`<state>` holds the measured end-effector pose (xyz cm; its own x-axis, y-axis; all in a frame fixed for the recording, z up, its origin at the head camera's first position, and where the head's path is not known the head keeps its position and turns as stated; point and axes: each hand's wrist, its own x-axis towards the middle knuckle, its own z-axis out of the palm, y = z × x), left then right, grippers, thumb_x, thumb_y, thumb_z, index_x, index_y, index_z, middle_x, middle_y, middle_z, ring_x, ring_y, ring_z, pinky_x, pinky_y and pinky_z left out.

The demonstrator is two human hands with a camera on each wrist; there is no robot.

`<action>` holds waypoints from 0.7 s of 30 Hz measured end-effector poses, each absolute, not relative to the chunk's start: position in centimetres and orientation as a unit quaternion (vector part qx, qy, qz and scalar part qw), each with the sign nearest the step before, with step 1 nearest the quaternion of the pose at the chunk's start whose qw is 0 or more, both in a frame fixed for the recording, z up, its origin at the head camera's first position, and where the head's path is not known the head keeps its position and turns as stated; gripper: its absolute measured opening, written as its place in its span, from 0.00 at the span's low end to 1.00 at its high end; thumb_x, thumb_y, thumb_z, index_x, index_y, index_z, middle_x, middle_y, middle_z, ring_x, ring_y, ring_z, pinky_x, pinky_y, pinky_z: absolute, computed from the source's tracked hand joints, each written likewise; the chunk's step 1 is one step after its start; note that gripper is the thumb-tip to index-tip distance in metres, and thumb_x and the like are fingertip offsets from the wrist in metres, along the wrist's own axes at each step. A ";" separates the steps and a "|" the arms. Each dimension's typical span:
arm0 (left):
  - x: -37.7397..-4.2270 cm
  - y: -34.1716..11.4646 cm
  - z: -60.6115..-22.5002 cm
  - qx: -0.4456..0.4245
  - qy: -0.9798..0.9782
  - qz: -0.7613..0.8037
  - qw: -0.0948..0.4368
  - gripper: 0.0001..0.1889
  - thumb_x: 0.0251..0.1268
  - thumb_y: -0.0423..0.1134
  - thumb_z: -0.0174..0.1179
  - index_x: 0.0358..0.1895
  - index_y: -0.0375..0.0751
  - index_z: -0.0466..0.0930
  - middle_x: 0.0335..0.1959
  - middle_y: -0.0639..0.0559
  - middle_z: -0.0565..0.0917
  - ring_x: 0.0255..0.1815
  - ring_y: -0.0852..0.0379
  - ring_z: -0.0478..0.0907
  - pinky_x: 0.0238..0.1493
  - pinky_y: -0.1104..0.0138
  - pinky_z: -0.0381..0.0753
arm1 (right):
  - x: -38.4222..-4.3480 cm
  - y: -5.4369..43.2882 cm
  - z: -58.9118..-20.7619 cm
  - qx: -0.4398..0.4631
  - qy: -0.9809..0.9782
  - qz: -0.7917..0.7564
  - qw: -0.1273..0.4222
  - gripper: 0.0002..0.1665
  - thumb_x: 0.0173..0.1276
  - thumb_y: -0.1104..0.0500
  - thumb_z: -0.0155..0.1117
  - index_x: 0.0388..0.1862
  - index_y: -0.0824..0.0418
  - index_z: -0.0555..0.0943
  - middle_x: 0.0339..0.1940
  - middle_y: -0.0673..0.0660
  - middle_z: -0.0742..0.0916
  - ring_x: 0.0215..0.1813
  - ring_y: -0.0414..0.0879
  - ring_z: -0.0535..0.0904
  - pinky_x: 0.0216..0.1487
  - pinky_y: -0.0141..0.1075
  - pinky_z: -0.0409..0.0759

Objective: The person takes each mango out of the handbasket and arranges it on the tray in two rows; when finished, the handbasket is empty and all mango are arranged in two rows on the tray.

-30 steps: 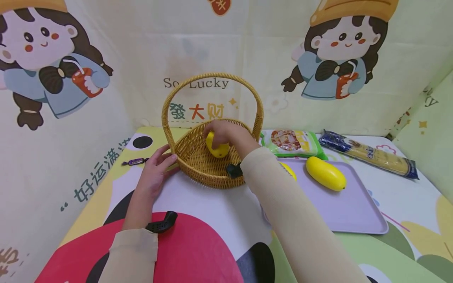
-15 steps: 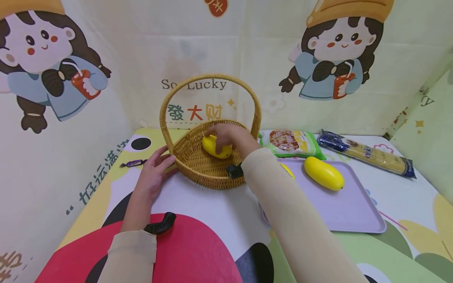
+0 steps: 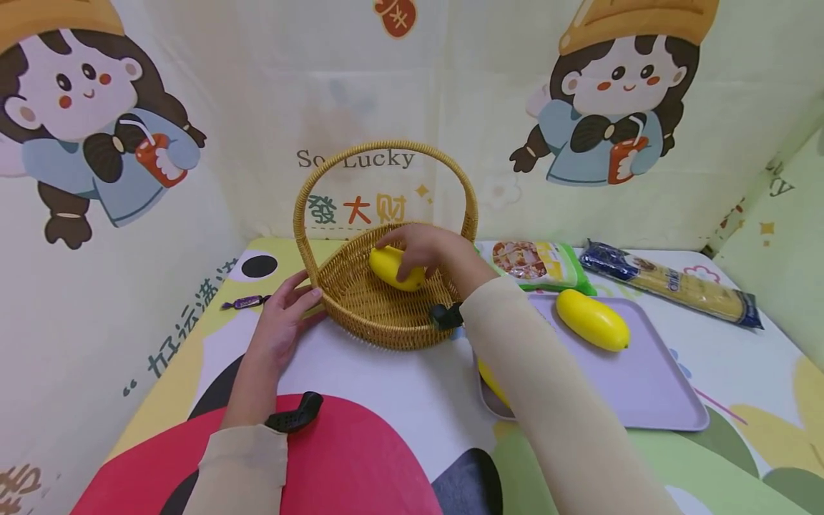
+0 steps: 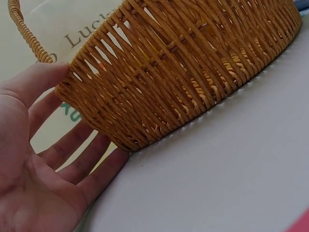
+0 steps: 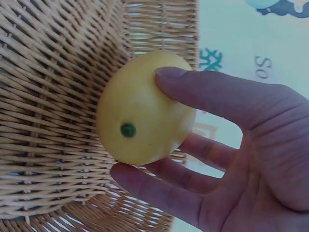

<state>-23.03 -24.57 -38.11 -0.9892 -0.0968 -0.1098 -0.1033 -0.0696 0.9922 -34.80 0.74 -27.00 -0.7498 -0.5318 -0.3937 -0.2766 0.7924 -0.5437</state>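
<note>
A yellow oval fruit (image 3: pixel 394 269) lies inside the wicker basket (image 3: pixel 360 300), and my right hand (image 3: pixel 428 250) holds it from above. In the right wrist view the thumb presses on the fruit (image 5: pixel 140 106), near its green stem spot, while the fingers reach along its far side. My left hand (image 3: pixel 286 315) rests against the basket's left end. The left wrist view shows its thumb at the rim of the basket (image 4: pixel 169 72) and its fingers spread, nearly straight, along the outer wall.
Right of the basket, a lilac tray (image 3: pixel 656 400) bears another yellow fruit (image 3: pixel 592 320) and a yellow thing (image 3: pixel 492 383) mostly behind my right sleeve. Behind it lie a green-edged food packet (image 3: pixel 534 265) and a pasta packet (image 3: pixel 669 282). A purple-wrapped candy (image 3: pixel 244 302) is at left.
The fruit in my right hand has gone from nearly upright to lying on its side in the basket. My right forearm has shifted slightly right; my left hand stays at the basket.
</note>
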 end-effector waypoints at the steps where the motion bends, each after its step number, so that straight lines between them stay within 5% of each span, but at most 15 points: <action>1: -23.0 -24.5 -38.2 -0.073 0.681 0.728 0.003 0.35 0.75 0.49 0.62 0.81 0.58 0.60 0.73 0.45 0.69 0.62 0.59 0.78 0.70 0.59 0.80 | -34.7 0.9 -26.9 -0.228 0.906 -0.228 0.273 0.45 0.64 0.65 0.73 0.76 0.37 0.71 0.77 0.61 0.70 0.65 0.55 0.74 0.53 0.50 0.90; 16: -22.8 -24.5 -38.1 -0.079 0.687 0.722 0.006 0.34 0.77 0.48 0.60 0.82 0.61 0.59 0.76 0.44 0.67 0.65 0.58 0.77 0.71 0.58 0.78 | -31.5 3.9 -23.6 -0.294 0.903 -0.222 0.222 0.43 0.64 0.59 0.74 0.75 0.35 0.72 0.70 0.56 0.75 0.54 0.53 0.78 0.47 0.41 0.87; 21: -22.8 -24.4 -37.9 -0.075 0.687 0.723 0.005 0.35 0.76 0.49 0.61 0.82 0.60 0.58 0.75 0.45 0.67 0.65 0.58 0.76 0.71 0.57 0.77 | -30.6 5.5 -22.9 -0.308 0.904 -0.220 0.200 0.43 0.65 0.58 0.74 0.76 0.36 0.71 0.77 0.50 0.72 0.63 0.52 0.76 0.62 0.47 0.81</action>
<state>-22.81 -24.41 -37.93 -0.9887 -0.0957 -0.1151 -0.1100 -0.0572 0.9923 -30.57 5.47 -22.88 -0.7310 -0.6439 -0.2258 -0.4685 0.7143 -0.5200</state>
